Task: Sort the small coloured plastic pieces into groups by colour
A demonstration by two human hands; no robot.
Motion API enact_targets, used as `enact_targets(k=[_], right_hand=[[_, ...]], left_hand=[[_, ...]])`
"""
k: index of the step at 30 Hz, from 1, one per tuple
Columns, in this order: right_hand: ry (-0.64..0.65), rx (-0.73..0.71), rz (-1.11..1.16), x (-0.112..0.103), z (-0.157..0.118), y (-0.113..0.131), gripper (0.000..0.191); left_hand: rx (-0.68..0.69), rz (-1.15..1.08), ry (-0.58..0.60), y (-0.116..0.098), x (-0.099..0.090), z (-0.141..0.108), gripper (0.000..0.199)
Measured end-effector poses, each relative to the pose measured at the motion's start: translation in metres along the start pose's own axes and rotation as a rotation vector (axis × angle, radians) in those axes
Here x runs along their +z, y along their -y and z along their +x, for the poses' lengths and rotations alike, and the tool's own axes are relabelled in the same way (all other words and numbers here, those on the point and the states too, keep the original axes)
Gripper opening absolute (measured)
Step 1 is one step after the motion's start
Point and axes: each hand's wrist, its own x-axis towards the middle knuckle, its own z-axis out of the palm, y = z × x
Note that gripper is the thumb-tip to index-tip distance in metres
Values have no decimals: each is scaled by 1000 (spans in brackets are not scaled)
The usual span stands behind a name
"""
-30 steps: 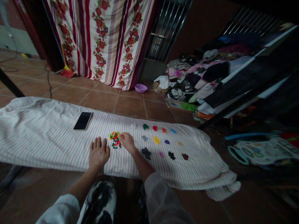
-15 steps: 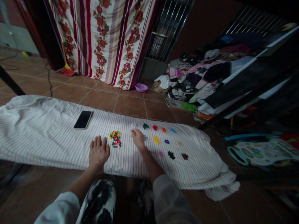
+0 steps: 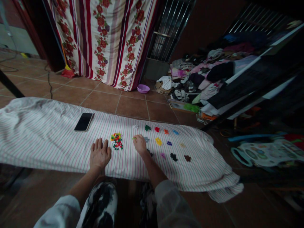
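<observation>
My left hand [image 3: 100, 154] lies flat on the striped cloth [image 3: 59, 148], fingers spread, just left of a mixed pile of small coloured pieces [image 3: 117, 141]. My right hand [image 3: 139, 144] is closed in a pinch to the right of that pile, with small yellow-green pieces [image 3: 134, 138] at its fingertips; whether it grips one is too small to tell. Above it sits a white group [image 3: 135, 127], and beside it a grey group [image 3: 146, 139]. Further right lie separate groups, among them green [image 3: 147, 127], red [image 3: 157, 129], yellow [image 3: 158, 141] and brown [image 3: 187, 158].
A phone [image 3: 84, 122] lies on the cloth left of the mixed pile. Beyond the cloth's far edge are the tiled floor [image 3: 102, 99], a purple basin [image 3: 143, 89] and a hanging floral curtain [image 3: 111, 41]. Clothes [image 3: 201, 74] are heaped at the back right.
My right hand has moved slightly toward me, away from the white group, and the yellow-green at its fingertips shows more. My left hand stays flat in place.
</observation>
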Motion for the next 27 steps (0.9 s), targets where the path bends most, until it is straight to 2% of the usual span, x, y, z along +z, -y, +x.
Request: enact_targets(k=[18, 23, 27], right_hand=[[-52, -6, 54, -3, -4, -2, 25], [-107, -13, 30, -4, -8, 12, 30], [-38, -117, 68, 3, -10, 31, 26]], left_hand=[[-9, -29, -8, 0, 1, 0, 49], [-10, -37, -3, -1, -1, 0, 48], [-2, -18, -4, -1, -1, 0, 48]])
